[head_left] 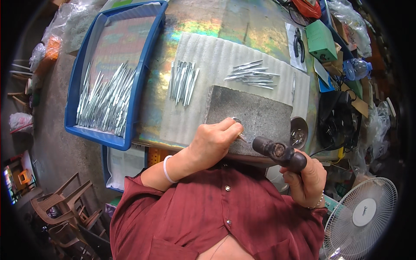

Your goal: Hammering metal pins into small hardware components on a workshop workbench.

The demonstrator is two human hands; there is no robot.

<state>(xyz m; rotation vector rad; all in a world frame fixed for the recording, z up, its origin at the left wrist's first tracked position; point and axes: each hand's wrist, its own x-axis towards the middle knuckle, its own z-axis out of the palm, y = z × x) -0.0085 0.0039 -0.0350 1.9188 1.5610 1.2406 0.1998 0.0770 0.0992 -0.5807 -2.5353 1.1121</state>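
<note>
My right hand (308, 180) is closed round a hammer; its dark steel head (279, 154) is raised beside the near right corner of a grey stone block (251, 106). On the block's near left part, my left hand (216, 141) pinches a thin metal piece (236, 119), mostly covered by the fingers. Beyond the block, on a white foam sheet (212, 52), lie a bundle of slim silver metal pieces (183, 82) to the left and a looser pile of similar pieces (251, 74) to the right. A single slim piece (294, 86) lies apart, farther right.
A blue tray (145, 71) holding many slim metal pieces stands at the left. Right of the block sits a small bowl (299, 125) with tiny metal bits. Pliers (299, 43), a green box (321, 40) and a plastic bottle (357, 68) are at the far right; a fan (364, 212) stands near right.
</note>
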